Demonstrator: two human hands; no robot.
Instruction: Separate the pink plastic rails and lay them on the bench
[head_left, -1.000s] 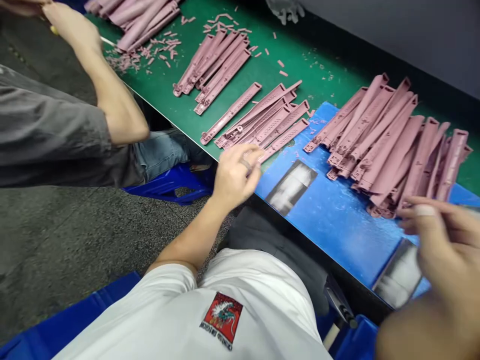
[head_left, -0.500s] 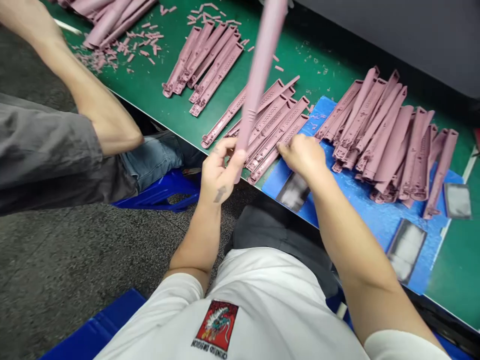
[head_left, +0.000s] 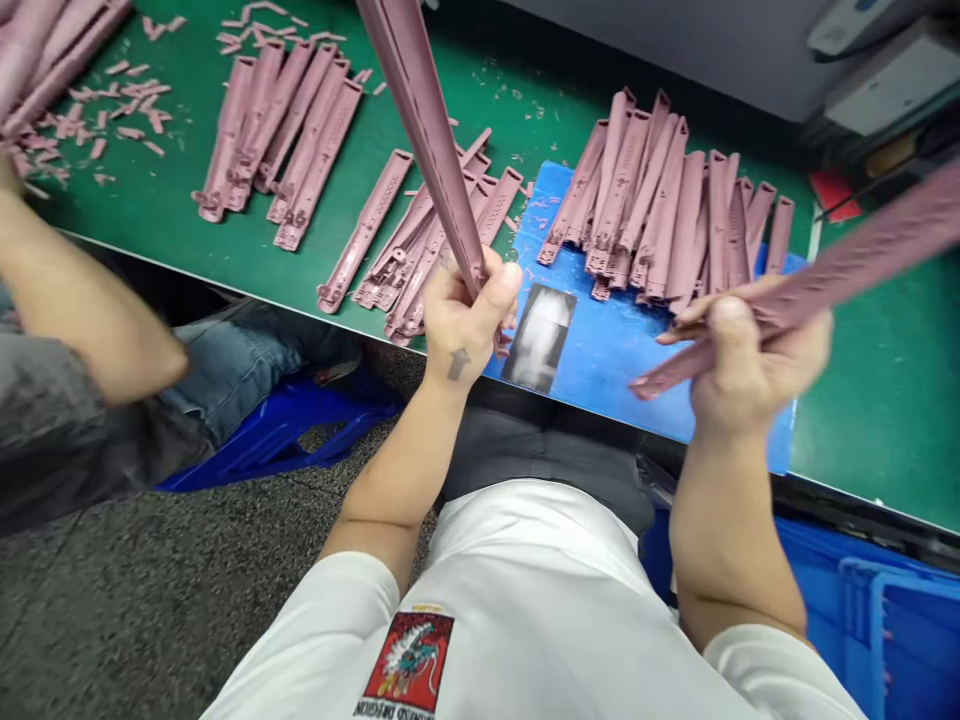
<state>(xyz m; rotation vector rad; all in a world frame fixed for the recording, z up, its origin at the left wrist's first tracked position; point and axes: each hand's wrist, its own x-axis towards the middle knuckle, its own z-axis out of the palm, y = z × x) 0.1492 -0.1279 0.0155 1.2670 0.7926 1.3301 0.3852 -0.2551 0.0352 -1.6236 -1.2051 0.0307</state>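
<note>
Fingers [head_left: 501,285] of the left hand [head_left: 465,320] were clamped around a long pink plastic strip [head_left: 424,130], which stood steeply upward above the blue mat [head_left: 600,370] on the green tabletop [head_left: 885,400]. Fingers of the right hand [head_left: 750,360] were clamped on a second strip [head_left: 862,245], tilted low across the palm and blurred toward its far end. A snug grip seemed right, keeping each strip steady and its face in sight. The strips looked matte, narrow and lined with small holes. A heap of strips [head_left: 645,190] lay on the mat, while trimmed scraps [head_left: 112,120] lay farther along the tabletop, near a co-worker's arm [head_left: 82,310]
</note>
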